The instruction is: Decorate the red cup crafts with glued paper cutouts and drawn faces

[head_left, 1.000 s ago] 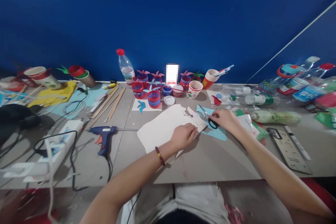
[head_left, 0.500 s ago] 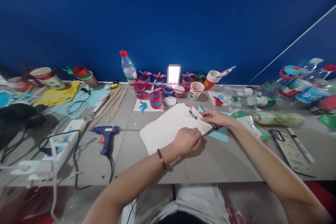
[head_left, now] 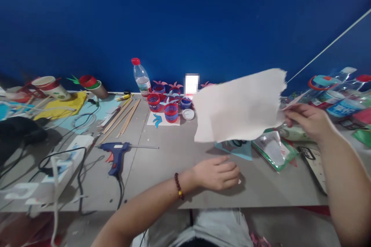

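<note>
My right hand (head_left: pixel 311 121) is raised at the right, pinching the edge of a large white sheet of paper (head_left: pixel 237 106) with ragged edges. A pale pink flap (head_left: pixel 297 100) shows by those fingers. The sheet hangs in the air above the table, hiding some of the cups behind it. My left hand (head_left: pixel 218 171), with a beaded bracelet (head_left: pixel 179 186) on the wrist, rests low on the table, fingers curled together. A tiny white scrap shows at its fingertips; whether it is gripped is hidden. Light blue paper (head_left: pixel 243 153) with dark scissor handles (head_left: pixel 240 142) lies beyond this hand.
A blue glue gun (head_left: pixel 117 156) and a white power strip (head_left: pixel 65 166) with cables lie left. Red and blue decorated cups (head_left: pixel 171 112) and a bottle (head_left: pixel 142 81) stand at the back. A plastic packet (head_left: pixel 274 149), a phone (head_left: pixel 314 170) and several bottles (head_left: pixel 333 96) are right.
My right hand has lifted the white sheet off the table and carried it up and to the right. My left hand has moved slightly right and nearer to me, off the sheet.
</note>
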Demonstrator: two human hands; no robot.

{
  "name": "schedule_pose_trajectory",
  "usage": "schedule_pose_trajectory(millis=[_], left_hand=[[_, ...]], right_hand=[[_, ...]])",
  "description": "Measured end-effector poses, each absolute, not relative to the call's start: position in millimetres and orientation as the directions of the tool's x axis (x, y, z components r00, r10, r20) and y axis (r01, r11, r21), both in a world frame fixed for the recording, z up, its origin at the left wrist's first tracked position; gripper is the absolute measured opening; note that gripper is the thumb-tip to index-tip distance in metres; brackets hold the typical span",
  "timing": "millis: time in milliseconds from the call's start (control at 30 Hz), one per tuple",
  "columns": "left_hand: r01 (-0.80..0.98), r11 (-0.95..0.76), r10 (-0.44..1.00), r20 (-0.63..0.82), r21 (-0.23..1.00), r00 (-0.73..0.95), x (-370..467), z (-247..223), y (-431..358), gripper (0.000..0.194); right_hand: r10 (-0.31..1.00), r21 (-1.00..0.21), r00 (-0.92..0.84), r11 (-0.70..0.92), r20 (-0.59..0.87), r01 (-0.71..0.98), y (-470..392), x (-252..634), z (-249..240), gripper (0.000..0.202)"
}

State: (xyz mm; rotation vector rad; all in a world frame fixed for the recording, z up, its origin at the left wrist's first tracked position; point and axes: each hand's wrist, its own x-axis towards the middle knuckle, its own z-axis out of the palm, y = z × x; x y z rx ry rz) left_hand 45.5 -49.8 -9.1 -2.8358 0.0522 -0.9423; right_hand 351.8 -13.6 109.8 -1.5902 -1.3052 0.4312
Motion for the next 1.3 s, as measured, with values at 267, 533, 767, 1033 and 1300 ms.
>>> schedule_pose_trajectory(millis=[267, 533, 767, 1033, 1300], left_hand=[[0.109, -0.993, 0.073, 0.455, -0.053, 0.887, 53.7, -27.1, -40.4, 0.018], [0.167, -0.984, 0.179, 0.370, 0.065, 0.912, 51.9, -25.7, -35.8, 0.020], [0.189, -0.972, 0.227, 0.356, 0.138, 0.906, 53.6, -33.8, -31.5, 0.022], [0.190, -0.966, 0.243, 0.362, 0.175, 0.900, 53.0, -32.1, -29.5, 0.024], [0.202, -0.949, 0.273, 0.314, 0.240, 0.909, 52.2, -29.1, -30.1, 0.023]], right_hand=[[0.608, -0.833, 0.571, 0.372, 0.552, 0.410, 56.0, 422.0, 135.9, 0.021], [0.616, -0.870, 0.627, 0.224, 0.476, 0.439, 126.1, 436.7, 144.5, 0.020], [0.603, -0.857, 0.650, 0.118, 0.463, 0.502, 152.6, 452.0, 125.7, 0.019], [0.621, -0.889, 0.672, 0.092, 0.403, 0.448, 161.5, 464.7, 91.8, 0.022], [0.588, -0.937, 0.740, 0.100, 0.326, 0.334, 157.1, 459.3, 69.0, 0.025]])
